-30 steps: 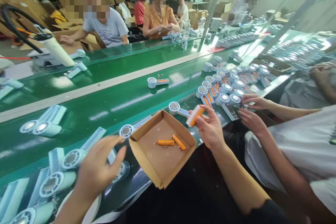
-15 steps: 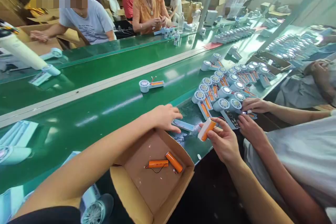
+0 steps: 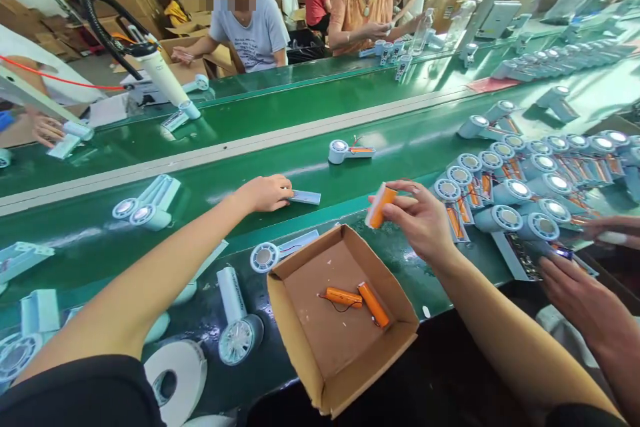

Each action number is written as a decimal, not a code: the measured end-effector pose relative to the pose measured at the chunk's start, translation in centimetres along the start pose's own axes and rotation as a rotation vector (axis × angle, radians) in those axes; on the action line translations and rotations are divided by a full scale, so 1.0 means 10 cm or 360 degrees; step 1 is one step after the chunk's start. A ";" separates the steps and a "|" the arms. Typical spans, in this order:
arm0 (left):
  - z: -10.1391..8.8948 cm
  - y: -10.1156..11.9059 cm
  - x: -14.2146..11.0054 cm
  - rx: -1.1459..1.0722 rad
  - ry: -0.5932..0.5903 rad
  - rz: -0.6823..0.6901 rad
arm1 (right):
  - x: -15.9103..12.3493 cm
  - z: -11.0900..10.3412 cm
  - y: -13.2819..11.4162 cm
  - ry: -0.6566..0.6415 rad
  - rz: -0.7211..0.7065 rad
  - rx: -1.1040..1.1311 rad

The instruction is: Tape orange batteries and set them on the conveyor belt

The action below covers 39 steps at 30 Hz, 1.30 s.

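Note:
Out over the green belt, my left hand [image 3: 270, 193] is closed over the round end of a pale blue handheld fan [image 3: 306, 197], whose open handle sticks out to the right. The fan's head is hidden under my fingers. Between the thumb and fingers of my right hand [image 3: 423, 217] is an orange battery [image 3: 382, 205] with a white strip along one side, held above the bench edge. Below and between my hands sits a shallow cardboard box [image 3: 295, 340] with two orange wired batteries [image 3: 373, 305] in it. Just behind the box lies another fan [image 3: 265, 257].
Fans with orange batteries [image 3: 470, 163] crowd the right side, where a co-worker's hands [image 3: 585, 287] are busy. More fans [image 3: 235, 340] and a white tape roll [image 3: 177, 380] lie at left. One fan [image 3: 339, 151] stands on the belt [image 3: 240, 167]. People sit across it.
My left hand has gone from the bench beyond the box out to the belt, taking a fan along. My right hand still holds the battery. The view has turned left.

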State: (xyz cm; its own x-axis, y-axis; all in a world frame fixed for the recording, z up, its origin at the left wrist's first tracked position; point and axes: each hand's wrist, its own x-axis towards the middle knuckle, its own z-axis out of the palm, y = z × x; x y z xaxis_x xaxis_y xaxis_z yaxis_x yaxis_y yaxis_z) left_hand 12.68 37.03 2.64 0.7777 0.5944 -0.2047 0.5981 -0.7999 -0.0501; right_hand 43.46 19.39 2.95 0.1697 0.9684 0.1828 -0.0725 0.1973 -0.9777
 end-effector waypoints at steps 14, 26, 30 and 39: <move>0.00 -0.06 0.25 -0.0525 0.0062 -0.0284 | 1.01 0.87 0.56 -0.0640 -0.0159 -0.1190; 0.28 0.11 0.44 -0.0849 0.0329 -0.0405 | 1.03 1.11 0.34 -0.1337 -0.0150 -0.2639; 0.25 0.13 0.50 -0.0898 0.0362 -0.0401 | 1.07 1.24 0.25 -0.1400 -0.0120 -0.2640; 0.07 0.47 -0.64 -0.0915 0.0724 -0.0536 | 0.44 0.76 -0.39 -0.1150 -0.0297 -0.2005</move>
State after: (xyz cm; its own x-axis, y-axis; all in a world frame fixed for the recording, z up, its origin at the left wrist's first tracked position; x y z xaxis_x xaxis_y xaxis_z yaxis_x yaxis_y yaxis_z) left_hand 10.38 29.40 2.99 0.4666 0.8706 0.1558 0.7240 -0.4772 0.4981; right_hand 37.07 24.05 8.35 -0.4665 0.8833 -0.0457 0.8481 0.4320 -0.3068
